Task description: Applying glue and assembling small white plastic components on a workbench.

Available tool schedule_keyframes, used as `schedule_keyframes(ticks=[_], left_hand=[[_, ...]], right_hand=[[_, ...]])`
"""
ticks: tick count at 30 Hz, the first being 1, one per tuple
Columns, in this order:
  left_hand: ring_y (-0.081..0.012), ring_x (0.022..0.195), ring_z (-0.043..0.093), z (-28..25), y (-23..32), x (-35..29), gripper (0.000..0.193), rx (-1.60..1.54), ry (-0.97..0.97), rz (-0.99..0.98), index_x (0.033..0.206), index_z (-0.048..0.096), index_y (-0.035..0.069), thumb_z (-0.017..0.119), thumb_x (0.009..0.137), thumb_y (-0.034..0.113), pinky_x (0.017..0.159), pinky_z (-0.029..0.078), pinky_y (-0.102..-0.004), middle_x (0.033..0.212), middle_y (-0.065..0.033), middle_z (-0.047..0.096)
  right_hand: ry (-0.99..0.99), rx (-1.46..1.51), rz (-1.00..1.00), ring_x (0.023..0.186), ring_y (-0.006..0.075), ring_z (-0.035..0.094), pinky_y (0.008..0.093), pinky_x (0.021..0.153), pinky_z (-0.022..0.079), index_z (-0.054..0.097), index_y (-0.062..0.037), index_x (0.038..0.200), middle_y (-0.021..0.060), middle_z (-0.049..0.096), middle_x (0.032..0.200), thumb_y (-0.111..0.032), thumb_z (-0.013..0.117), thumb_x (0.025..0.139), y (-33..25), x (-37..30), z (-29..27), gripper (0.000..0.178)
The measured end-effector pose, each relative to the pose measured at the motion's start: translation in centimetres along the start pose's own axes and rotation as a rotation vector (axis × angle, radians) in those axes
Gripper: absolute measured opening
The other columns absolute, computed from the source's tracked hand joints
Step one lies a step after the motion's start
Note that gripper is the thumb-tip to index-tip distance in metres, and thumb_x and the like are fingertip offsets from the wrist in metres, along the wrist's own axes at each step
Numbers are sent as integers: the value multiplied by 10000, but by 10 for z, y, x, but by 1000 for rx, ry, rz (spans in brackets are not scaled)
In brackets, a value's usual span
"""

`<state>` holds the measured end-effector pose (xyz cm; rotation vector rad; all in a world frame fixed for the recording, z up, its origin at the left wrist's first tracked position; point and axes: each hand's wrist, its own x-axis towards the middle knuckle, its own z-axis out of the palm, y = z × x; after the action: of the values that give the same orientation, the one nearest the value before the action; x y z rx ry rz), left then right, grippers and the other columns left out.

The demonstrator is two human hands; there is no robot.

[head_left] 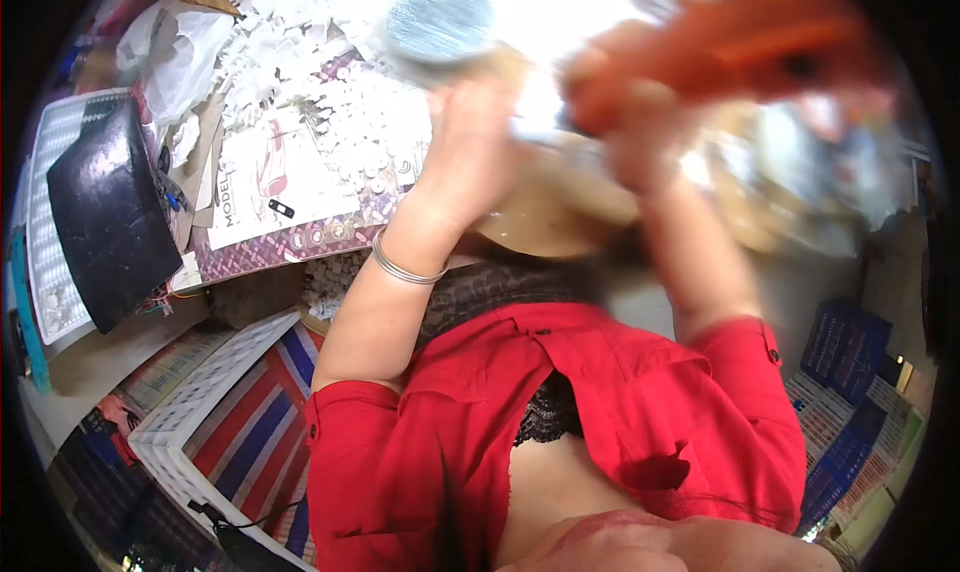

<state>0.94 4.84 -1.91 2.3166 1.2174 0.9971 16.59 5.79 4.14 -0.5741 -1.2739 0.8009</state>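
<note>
My right hand [645, 142], smeared by motion, is wrapped round a long orange-red tool [760, 47]; the blur hides its exact kind. The tool stretches toward the upper right. My left hand [465, 157], with metal bangles on its wrist, is raised over the table. Its fingers are blurred beside a round, silvery-blue disc [440, 24], and I cannot tell whether they hold anything. Between and below my hands lies a tan, smooth-looking piece [560, 212] at the table's near edge.
Many small white plastic parts [290, 52] cover the table's left side, beside a printed sheet [265, 187] bearing a small black piece [281, 209]. A black curved tub [110, 212] rests on a white basket [60, 307]. A clear plastic bag [175, 57] lies behind.
</note>
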Motion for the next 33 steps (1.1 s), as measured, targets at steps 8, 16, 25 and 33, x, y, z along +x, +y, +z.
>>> schedule_keyframes(ticks=[8,16,25,33], left_hand=[[-299,1008,559,7,-12,-6,453,6,30,83,1008,626,48,851,647,204,910,365,-438,1011,-82,610],[-326,915,598,-78,-1,-25,433,-246,-252,-58,1064,641,34,825,703,188,841,490,-386,984,-147,608],[-191,896,651,-196,-131,-65,267,737,131,-56,1132,648,24,698,887,115,771,526,-327,997,-90,671],[-414,905,606,-185,-153,-47,122,397,85,-263,931,586,1,645,833,47,789,484,-453,927,-219,621]], right_hand=[[-239,-160,-191,654,170,612,285,575,494,570,13,963,98,631,735,-331,705,915,11,-6,-7,372],[-157,-197,139,685,208,622,338,638,504,606,13,917,134,641,796,-447,628,928,-20,31,-24,461],[-489,-1018,-130,772,236,648,365,694,509,653,-12,1020,147,678,882,-246,639,927,-4,54,-9,252],[-969,-1244,-319,896,342,650,455,757,517,688,-65,883,160,670,942,-157,635,808,101,17,163,131]])
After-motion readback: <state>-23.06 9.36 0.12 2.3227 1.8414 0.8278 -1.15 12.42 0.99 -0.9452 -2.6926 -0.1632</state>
